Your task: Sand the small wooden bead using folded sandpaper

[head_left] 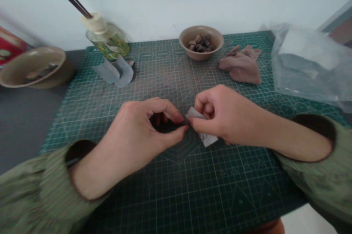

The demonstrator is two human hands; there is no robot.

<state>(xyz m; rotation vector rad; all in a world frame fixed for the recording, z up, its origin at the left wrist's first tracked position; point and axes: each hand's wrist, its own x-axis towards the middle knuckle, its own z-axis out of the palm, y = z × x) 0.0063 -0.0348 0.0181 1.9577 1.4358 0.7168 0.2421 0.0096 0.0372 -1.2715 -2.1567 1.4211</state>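
Note:
My left hand (143, 135) is closed, thumb and forefinger pinching a small dark block (186, 121) that is mostly hidden by the fingertips. My right hand (220, 117) grips a light grey strip of sandpaper (207, 139) with faint print on its back. The strip's upper end is bent up by the right fingertips and meets the block. Both hands are close together over the middle of the green cutting mat (154, 186).
A bowl of small dark blocks (201, 55) stands at the back, beside a crumpled brown cloth (242, 66). A clear plastic bag (305, 76) lies right. Curled grey sheets (125, 74) and a reed diffuser bottle (108, 41) are back left. Another bowl (53, 58) sits far left.

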